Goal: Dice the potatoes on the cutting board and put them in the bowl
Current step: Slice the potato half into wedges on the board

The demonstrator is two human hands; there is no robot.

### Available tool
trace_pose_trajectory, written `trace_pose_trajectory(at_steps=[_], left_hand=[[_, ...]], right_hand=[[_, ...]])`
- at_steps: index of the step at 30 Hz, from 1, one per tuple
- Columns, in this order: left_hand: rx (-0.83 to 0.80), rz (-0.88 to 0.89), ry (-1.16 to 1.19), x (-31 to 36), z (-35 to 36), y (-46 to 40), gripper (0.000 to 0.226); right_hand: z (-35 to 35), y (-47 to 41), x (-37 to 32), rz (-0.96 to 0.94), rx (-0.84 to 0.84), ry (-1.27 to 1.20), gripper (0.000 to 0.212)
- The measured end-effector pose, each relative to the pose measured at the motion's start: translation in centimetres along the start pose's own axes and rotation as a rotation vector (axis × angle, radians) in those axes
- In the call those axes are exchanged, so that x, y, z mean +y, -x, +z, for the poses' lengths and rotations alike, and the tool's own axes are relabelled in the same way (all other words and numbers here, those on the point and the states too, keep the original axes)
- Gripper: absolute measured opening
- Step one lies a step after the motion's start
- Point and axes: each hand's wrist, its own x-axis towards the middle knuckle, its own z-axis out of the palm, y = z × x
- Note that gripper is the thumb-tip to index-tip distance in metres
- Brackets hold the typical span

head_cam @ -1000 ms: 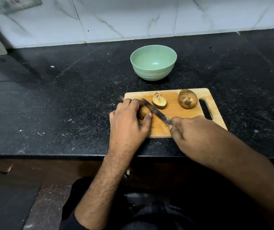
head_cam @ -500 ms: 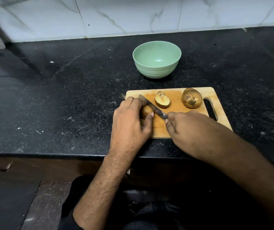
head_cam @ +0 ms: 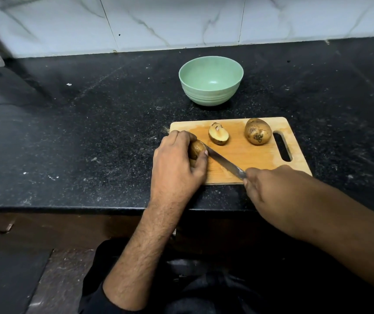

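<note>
Black counter [head_cam: 91, 132]: left hand [head_cam: 177, 164] grips potato half [head_cam: 196, 148]; right hand [head_cam: 269, 189] apparently grips knife [head_cam: 224, 163].

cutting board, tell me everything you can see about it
The cutting board is a pale wooden rectangle with rounded corners and a slot handle at its right end. It lies flat on the black counter, near the front edge, just in front of the green bowl. On it sit a whole potato, a cut half and a piece held by the left hand. The knife lies across it.
</note>
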Motion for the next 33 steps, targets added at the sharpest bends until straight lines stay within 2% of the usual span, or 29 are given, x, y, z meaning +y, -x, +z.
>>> trace_pose_trajectory(at_steps=[4, 10, 15, 21, 29, 33], left_hand=[[0.001, -0.003, -0.005, 0.0, 0.0, 0.0, 0.028], [-0.006, -0.022, 0.023, 0.0, -0.1, 0.1, 0.030], [0.008, -0.067, 0.110, -0.6, -0.3, 0.2, 0.037], [0.062, -0.146, 0.237, -1.0, -0.6, 0.9, 0.042], [0.096, -0.157, 0.231, -1.1, -0.6, 1.2, 0.035], [0.079, -0.138, 0.207, -1.2, -0.7, 1.3, 0.037]], right_hand=[[-0.3, 2.1, 0.8, 0.023, -0.003, 0.014, 0.021], [-1.0, 2.7, 1.6, 0.053, -0.030, -0.009, 0.032], [-1.5, 2.1, 0.0, 0.041, 0.101, -0.066, 0.033], [-0.2, 0.4, -1.7, 0.019, 0.165, -0.107, 0.026], [0.6, 0.5, -2.7, 0.017, 0.125, -0.122, 0.019], [1.2, 0.1, -2.5, 0.030, 0.120, -0.038, 0.027]])
